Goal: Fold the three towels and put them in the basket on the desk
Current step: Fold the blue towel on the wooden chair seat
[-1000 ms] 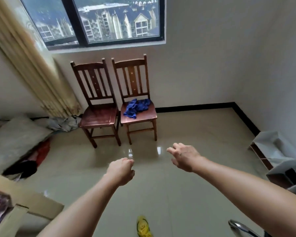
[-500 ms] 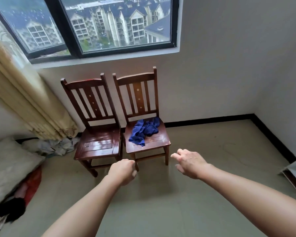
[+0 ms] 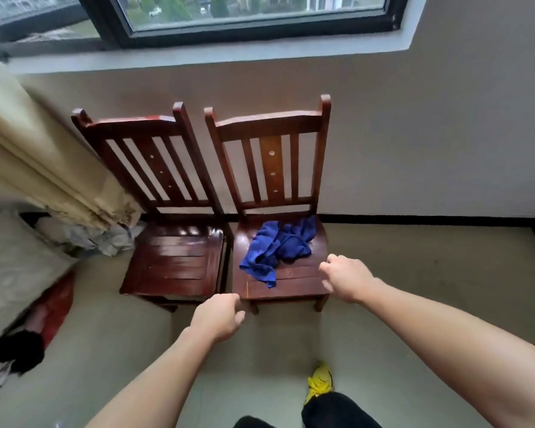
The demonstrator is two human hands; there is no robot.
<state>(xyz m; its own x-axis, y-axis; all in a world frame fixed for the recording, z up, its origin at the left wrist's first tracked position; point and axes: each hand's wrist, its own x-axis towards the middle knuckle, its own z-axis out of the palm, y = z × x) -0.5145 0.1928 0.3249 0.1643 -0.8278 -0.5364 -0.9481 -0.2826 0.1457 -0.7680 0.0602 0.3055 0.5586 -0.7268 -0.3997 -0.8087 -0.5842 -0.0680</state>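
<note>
Both bare forearms reach forward from the bottom of the view. The left hand (image 3: pixel 218 318) is loosely curled, fingers bent inward, holding nothing. The right hand (image 3: pixel 346 278) is stretched farther ahead and higher, its fingers also loosely curled and empty. The two hands are well apart, backs turned upward.

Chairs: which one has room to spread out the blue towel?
The left chair seat is bare, bordered by the curtain and the right chair. The right chair's back half is crowded by the crumpled blue towel; only its front slats are free.
</note>
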